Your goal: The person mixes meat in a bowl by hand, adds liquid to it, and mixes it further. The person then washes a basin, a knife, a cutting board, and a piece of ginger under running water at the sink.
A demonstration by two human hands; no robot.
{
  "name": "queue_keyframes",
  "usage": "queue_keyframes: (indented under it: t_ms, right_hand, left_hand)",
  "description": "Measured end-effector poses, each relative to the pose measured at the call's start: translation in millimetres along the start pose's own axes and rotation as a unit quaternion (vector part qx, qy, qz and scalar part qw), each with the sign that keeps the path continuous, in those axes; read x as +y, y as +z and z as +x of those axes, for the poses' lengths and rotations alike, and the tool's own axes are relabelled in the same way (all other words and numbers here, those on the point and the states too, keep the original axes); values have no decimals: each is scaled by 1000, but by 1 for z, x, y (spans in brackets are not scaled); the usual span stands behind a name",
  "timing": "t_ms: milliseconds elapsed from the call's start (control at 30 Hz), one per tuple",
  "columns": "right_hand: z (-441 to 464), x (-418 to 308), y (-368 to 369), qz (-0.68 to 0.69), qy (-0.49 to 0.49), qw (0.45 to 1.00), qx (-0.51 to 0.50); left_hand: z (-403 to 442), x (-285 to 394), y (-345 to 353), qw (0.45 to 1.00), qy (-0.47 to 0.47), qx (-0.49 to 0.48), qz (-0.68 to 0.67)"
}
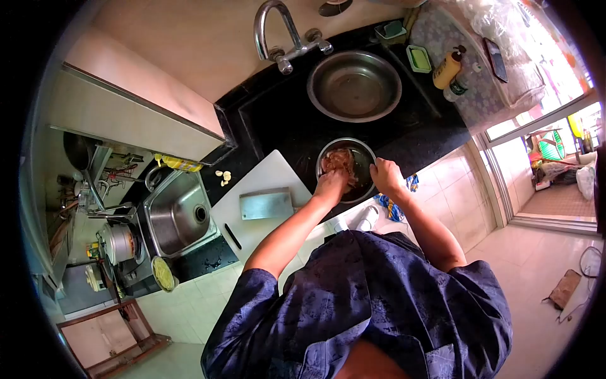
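A metal bowl (pixel 364 169) stands near the front edge of the black counter, with pinkish raw meat (pixel 338 158) in its left part. My left hand (pixel 332 187) reaches down into the bowl, its fingers closed on the meat and partly hidden by it. At the bowl's right side, my right hand (pixel 386 175) grips the rim. Left of the bowl, a cleaver (pixel 265 204) lies flat on a white cutting board (pixel 260 177); neither hand touches them.
Behind the bowl sits a large metal basin (pixel 356 88) below a faucet (pixel 278 31). Peeled garlic cloves (pixel 223 177) lie beyond the board. A steel sink (pixel 180 218) and a pot (pixel 118 243) are at left. Bottles (pixel 448 68) and a green soap bar (pixel 419 59) stand at right.
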State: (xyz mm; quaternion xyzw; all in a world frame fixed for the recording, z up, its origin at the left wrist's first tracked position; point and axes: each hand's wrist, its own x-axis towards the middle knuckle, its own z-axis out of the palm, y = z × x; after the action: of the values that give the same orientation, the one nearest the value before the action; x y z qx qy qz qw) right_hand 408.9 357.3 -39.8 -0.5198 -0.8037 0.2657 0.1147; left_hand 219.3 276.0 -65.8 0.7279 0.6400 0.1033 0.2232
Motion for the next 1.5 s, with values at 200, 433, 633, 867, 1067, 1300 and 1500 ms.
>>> queue_keyframes:
  t_ms: [200, 433, 633, 867, 1067, 1300, 1500]
  right_hand:
    - [0, 6, 2, -8, 0, 1000, -13]
    - [0, 6, 2, 12, 11, 1000, -17]
    - [1, 7, 3, 0, 23, 999, -26]
    - [2, 8, 2, 7, 8, 1000, -7]
    - [-1, 12, 5, 10, 11, 1000, -6]
    - [-1, 9, 1, 23, 12, 1000, 1]
    - [0, 14, 4, 16, 18, 1000, -7]
  left_hand:
    - [6, 0, 17, 999, 23, 22, 10]
    - [4, 4, 0, 994, 78, 81, -1]
    - [13, -12, 11, 996, 57, 60, 34]
    - [16, -4, 11, 993, 75, -4, 86]
    - [0, 2, 0, 993, 10, 0, 116]
    - [14, 6, -19, 991, 72, 36, 103]
    - [7, -10, 3, 989, 93, 56, 97]
